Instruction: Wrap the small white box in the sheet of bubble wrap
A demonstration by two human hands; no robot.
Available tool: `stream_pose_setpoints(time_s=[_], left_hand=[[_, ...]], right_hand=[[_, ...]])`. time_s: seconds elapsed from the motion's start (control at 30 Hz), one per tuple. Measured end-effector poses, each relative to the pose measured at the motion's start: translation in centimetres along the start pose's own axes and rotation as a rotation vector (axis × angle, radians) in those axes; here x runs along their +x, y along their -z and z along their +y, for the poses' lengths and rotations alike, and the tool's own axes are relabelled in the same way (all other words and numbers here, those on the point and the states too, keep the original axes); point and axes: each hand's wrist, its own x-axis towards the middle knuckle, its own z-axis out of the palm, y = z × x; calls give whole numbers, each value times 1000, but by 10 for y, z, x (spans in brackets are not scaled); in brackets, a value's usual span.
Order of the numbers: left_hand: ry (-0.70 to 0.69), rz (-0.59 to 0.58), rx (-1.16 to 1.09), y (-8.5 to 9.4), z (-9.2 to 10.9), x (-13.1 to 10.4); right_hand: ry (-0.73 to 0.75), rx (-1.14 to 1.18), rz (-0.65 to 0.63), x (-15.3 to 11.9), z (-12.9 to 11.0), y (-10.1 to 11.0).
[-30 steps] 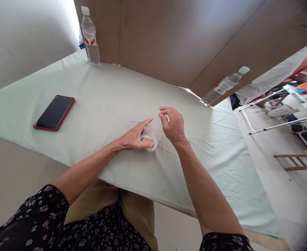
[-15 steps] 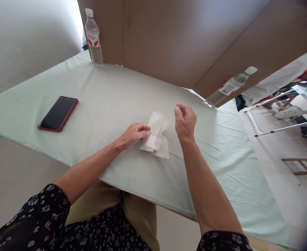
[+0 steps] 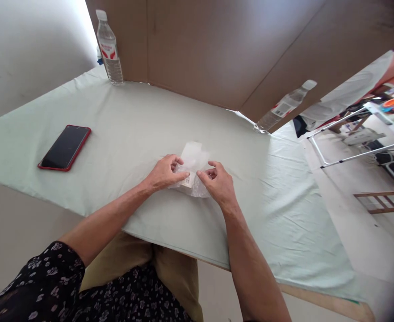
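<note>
A clear, crinkled plastic wrap [image 3: 202,191] lies on the pale green cloth near the middle of the table, around a small whitish packet [image 3: 190,156] with dark print at its lower end. My left hand [image 3: 169,171] grips the wrap's left side between thumb and curled fingers. On the right side, my right hand [image 3: 218,179] pinches the wrap, its thumb close to the printed end. The two thumbs are a short way apart over the packet.
A phone in a red case [image 3: 64,148] lies at the left. One water bottle [image 3: 110,51] stands at the back left, another [image 3: 284,107] at the back right, both against a tall brown cardboard panel [image 3: 197,49]. Metal-framed furniture [image 3: 354,158] is beyond the table's right side.
My right hand has come down and left from above the cloth onto the wrap's right side. The wrap is now held from both sides. The whole view has shifted slightly.
</note>
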Motion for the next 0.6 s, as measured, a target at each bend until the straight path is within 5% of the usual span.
stream_pose_setpoints(time_s=[0.27,0.47,0.6], left_hand=[[34,219,39,17,0,4],[42,329,335,23,-10,12],[-184,465,346,20,-3,4]], right_hand=[[-1,207,84,5,9,2],[17,139,243,12,21,7],[158,38,429,5,5,14]])
